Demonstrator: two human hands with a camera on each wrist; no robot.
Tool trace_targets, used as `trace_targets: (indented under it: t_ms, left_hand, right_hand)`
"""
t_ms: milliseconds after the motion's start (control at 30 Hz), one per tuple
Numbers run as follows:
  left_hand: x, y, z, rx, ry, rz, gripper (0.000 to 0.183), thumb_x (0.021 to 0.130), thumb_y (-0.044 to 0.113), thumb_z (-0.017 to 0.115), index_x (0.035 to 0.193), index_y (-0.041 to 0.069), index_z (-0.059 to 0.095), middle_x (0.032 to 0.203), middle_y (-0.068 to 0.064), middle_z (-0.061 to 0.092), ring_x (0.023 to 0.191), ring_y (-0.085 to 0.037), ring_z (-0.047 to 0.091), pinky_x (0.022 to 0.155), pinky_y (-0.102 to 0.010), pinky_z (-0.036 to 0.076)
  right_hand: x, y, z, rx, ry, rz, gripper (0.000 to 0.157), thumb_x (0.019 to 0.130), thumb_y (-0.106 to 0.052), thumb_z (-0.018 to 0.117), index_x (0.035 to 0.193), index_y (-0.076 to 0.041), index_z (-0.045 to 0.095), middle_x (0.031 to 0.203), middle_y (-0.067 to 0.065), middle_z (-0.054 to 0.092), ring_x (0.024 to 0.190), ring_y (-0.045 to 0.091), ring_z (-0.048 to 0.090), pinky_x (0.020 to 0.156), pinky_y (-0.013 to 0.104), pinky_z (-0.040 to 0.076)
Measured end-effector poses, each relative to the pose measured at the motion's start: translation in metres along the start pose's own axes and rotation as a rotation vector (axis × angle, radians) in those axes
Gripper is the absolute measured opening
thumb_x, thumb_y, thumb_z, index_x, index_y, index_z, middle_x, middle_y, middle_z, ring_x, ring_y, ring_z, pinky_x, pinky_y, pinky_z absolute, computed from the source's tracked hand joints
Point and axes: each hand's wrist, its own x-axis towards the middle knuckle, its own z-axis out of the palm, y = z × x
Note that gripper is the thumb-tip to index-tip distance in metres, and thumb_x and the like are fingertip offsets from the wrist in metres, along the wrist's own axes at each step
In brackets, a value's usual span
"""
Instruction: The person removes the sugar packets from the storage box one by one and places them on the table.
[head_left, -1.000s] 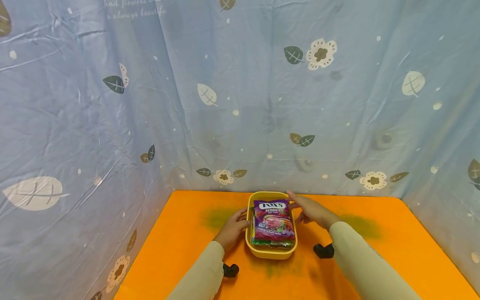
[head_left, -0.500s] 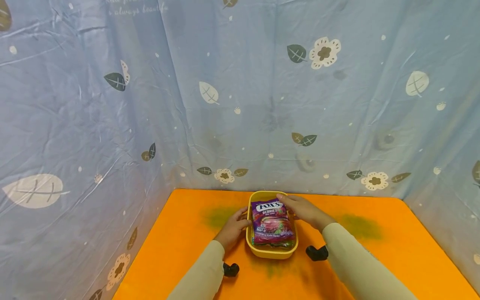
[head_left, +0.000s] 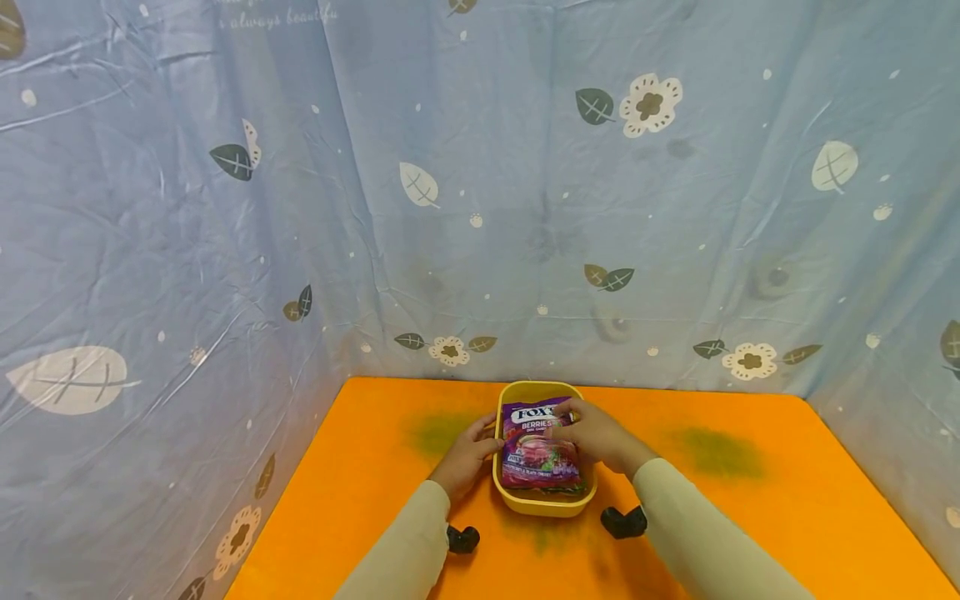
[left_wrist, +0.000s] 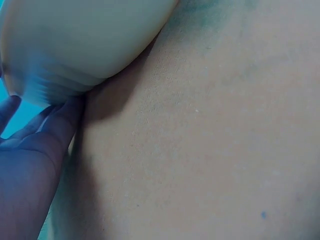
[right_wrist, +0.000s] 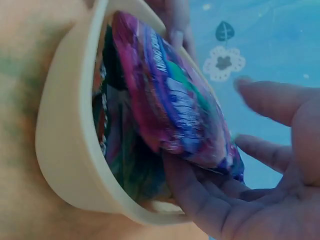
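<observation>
A yellow plastic tub (head_left: 542,507) stands near the back of the orange table. In it lies a purple FOX'S Berries candy bag (head_left: 528,467), on top of a greenish packet (right_wrist: 130,170) that is mostly covered. My left hand (head_left: 463,461) holds the tub's left side, thumb at the rim and fingers against the outer wall. Over the tub's right rim, my right hand (head_left: 600,435) reaches to the candy bag. In the right wrist view some fingers (right_wrist: 192,195) tuck under the bag's edge, while the thumb and another finger stand apart from it. The bag sits tilted there.
A blue curtain (head_left: 487,250) printed with leaves and flowers hangs behind and on both sides. Orange tabletop (head_left: 360,467) with greenish stains surrounds the tub. Black wrist pieces (head_left: 624,522) stick out beneath both sleeves.
My right hand has moved left from the tub's outer right side to over the candy bag. The bag has shifted slightly left and turned. My left hand has stayed put.
</observation>
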Motion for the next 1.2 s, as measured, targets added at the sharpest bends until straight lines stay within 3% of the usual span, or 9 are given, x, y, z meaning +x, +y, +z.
trace_targets:
  t_ms: [267, 533, 767, 1200]
  left_hand:
    - [0.000, -0.001, -0.001, 0.001, 0.003, -0.003, 0.072, 0.106, 0.019, 0.071, 0.169, 0.006, 0.039, 0.157, -0.021, 0.054, 0.131, -0.037, 0.064, 0.108, -0.047, 0.054]
    - [0.001, -0.003, -0.002, -0.015, 0.008, -0.004, 0.072, 0.106, 0.018, 0.070, 0.169, 0.006, 0.038, 0.157, -0.022, 0.054, 0.132, -0.038, 0.063, 0.107, -0.048, 0.054]
    - [0.003, -0.002, 0.000, -0.004, 0.019, -0.015, 0.070, 0.107, 0.020, 0.070, 0.169, 0.008, 0.040, 0.156, -0.021, 0.054, 0.129, -0.036, 0.065, 0.108, -0.049, 0.054]
    - [-0.001, -0.001, 0.002, -0.049, -0.006, 0.008, 0.068, 0.108, 0.015, 0.066, 0.169, 0.004, 0.037, 0.155, -0.022, 0.054, 0.126, -0.035, 0.066, 0.107, -0.048, 0.055]
  right_hand:
    - [-0.003, 0.003, 0.012, 0.022, 0.061, -0.027, 0.053, 0.096, 0.003, 0.080, 0.144, -0.002, 0.060, 0.134, 0.026, 0.058, 0.104, 0.036, 0.068, 0.090, 0.051, 0.063]
    - [0.000, 0.008, 0.018, 0.065, 0.128, -0.036, 0.047, 0.097, 0.006, 0.078, 0.141, -0.003, 0.063, 0.130, 0.026, 0.059, 0.106, 0.038, 0.066, 0.091, 0.051, 0.063]
    - [0.001, 0.010, 0.020, 0.140, 0.174, -0.058, 0.047, 0.102, 0.010, 0.069, 0.145, -0.004, 0.059, 0.118, 0.024, 0.058, 0.098, 0.037, 0.067, 0.082, 0.050, 0.066]
    - [0.000, 0.009, 0.015, 0.132, 0.275, -0.077, 0.046, 0.101, 0.006, 0.073, 0.145, -0.005, 0.061, 0.112, 0.020, 0.057, 0.100, 0.036, 0.062, 0.087, 0.042, 0.064]
